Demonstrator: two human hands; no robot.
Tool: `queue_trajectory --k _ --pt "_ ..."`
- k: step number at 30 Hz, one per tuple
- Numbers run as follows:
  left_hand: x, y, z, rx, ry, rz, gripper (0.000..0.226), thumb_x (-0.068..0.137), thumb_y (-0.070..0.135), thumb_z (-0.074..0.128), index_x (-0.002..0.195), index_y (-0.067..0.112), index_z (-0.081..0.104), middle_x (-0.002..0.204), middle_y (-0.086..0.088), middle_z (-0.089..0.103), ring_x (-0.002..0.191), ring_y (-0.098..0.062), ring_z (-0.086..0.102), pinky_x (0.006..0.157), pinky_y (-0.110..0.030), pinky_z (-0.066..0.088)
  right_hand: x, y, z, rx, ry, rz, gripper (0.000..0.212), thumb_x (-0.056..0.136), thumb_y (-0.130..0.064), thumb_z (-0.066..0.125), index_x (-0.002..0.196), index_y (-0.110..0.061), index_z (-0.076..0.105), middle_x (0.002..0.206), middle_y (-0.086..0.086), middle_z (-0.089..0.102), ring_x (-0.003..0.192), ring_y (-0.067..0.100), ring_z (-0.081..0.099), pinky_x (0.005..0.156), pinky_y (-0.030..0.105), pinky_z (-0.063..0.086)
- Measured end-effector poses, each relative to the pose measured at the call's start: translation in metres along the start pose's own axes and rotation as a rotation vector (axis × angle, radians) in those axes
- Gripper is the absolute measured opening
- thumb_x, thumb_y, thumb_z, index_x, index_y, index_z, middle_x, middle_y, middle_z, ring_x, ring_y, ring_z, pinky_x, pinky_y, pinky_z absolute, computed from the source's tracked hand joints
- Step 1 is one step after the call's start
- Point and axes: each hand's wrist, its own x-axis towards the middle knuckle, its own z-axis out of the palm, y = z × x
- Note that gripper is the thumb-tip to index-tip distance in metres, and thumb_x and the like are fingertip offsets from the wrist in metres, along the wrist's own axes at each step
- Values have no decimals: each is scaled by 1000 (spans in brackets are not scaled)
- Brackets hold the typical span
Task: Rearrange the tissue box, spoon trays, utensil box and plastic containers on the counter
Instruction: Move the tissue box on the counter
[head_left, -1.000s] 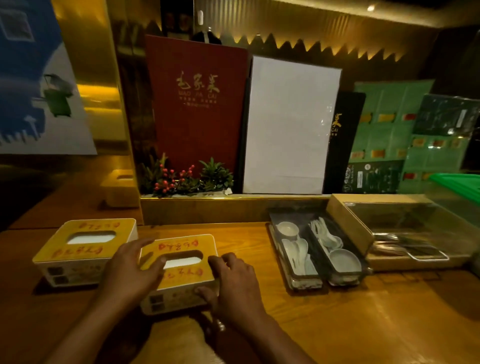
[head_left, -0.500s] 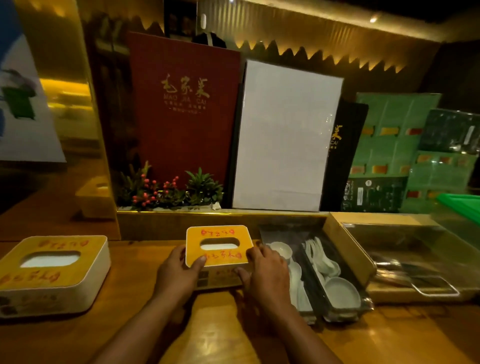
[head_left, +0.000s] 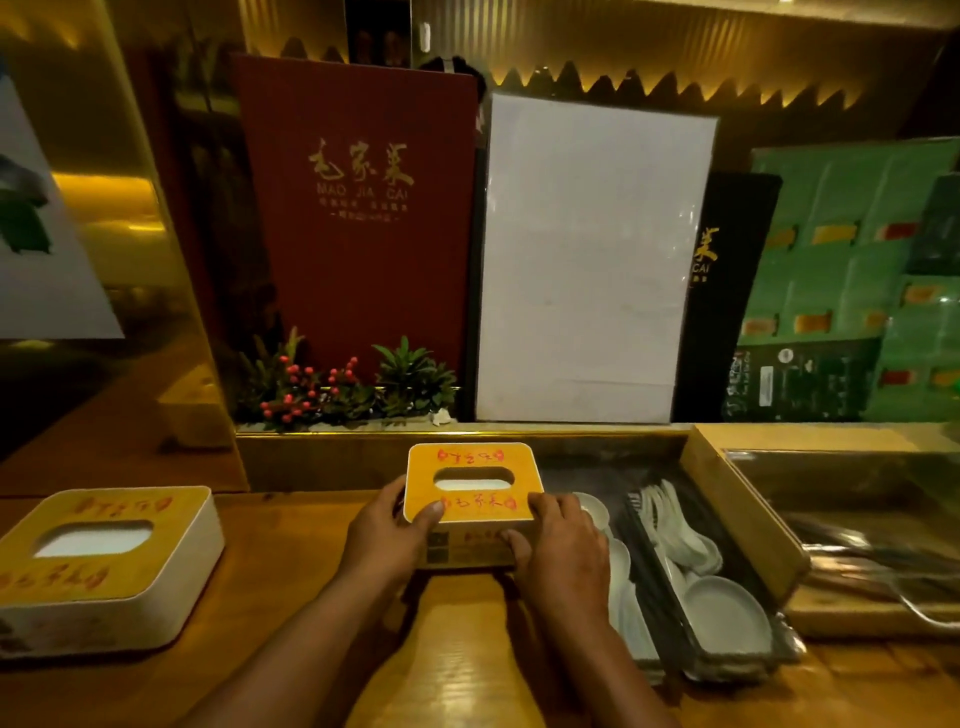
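A yellow-topped tissue box (head_left: 470, 480) with red lettering sits on the wooden counter (head_left: 291, 582), close to the back ledge. My left hand (head_left: 387, 535) grips its left side and my right hand (head_left: 563, 551) grips its right front corner. A second, matching tissue box (head_left: 98, 566) rests at the far left, untouched. Right of my hands stand two clear spoon trays (head_left: 691, 582) holding white spoons and small dishes. Further right is the wooden utensil box (head_left: 748, 525) with a clear lid and metal utensils inside.
Behind the ledge lean a red menu (head_left: 358, 208), a white board (head_left: 587, 260), a black menu and green packets (head_left: 852, 280). A small plant with red berries (head_left: 332, 387) stands on the ledge. A mirrored wall panel closes off the left.
Both hands have slid the held tissue box away from me and to the right, from beside the other box to the back ledge next to the spoon trays.
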Motion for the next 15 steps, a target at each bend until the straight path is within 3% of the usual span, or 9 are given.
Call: queue_trajectory --k 6,15 --pt "1 1 0 30 -13 15 49 88 33 71 134 35 53 108 12 62 95 -11 62 82 -44 60 1 1 5 4 3 13 56 86 -54 66 136 -32 50 133 -6 54 121 16 49 101 38 44" --pt "2 1 -5 41 -66 12 56 90 40 67 141 38 46 120 7 63 100 -16 66 84 -43 60 3 4 6 3 -12 -1 54 85 -52 68 132 -30 52 129 -3 56 117 18 52 101 46 45"
